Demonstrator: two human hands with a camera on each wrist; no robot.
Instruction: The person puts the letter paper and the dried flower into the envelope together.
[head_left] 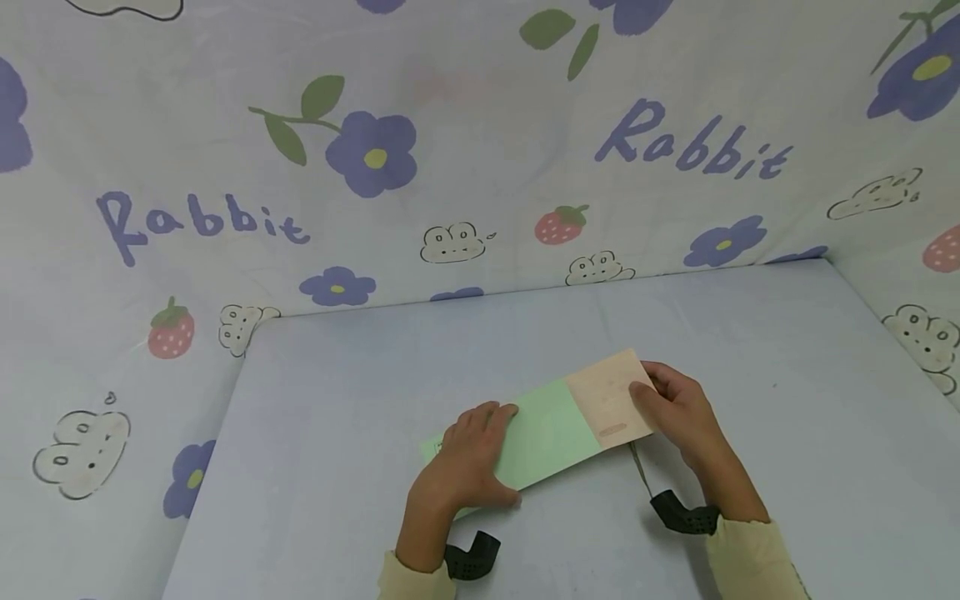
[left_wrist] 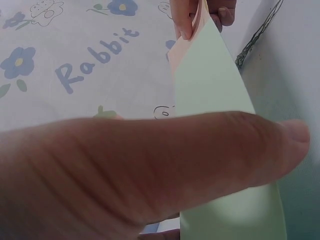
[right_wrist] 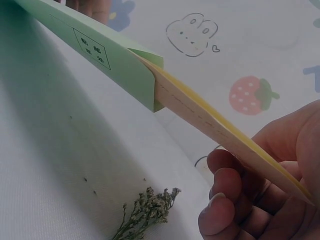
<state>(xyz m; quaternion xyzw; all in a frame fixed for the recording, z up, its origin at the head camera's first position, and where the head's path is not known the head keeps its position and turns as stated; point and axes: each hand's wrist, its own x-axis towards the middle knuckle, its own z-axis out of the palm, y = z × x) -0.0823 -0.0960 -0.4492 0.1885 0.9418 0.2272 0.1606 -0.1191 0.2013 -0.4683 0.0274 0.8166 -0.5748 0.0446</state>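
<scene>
We see a green envelope [head_left: 543, 429] held at a slant over the pale counter [head_left: 352, 392], with a peach card [head_left: 611, 392] partly inside its opening and partly sticking out to the right. The left hand [head_left: 467, 458] has its grip closed across the envelope, the fingers at the far edge and the thumb over the near one. The right hand [head_left: 681, 408] pinches the card's outer end, thumb on the upper face and fingers curled behind. In the right wrist view we make out a yellow layer along the card and a small printed box [right_wrist: 92, 49] on the envelope. A dried sprig [right_wrist: 150, 210] lies on the counter beneath the card. Both wrists wear black devices [head_left: 472, 557] above pale yellow sleeves [head_left: 753, 554], and a cloth [head_left: 487, 158] printed with rabbits, strawberries and purple flowers hangs behind.
</scene>
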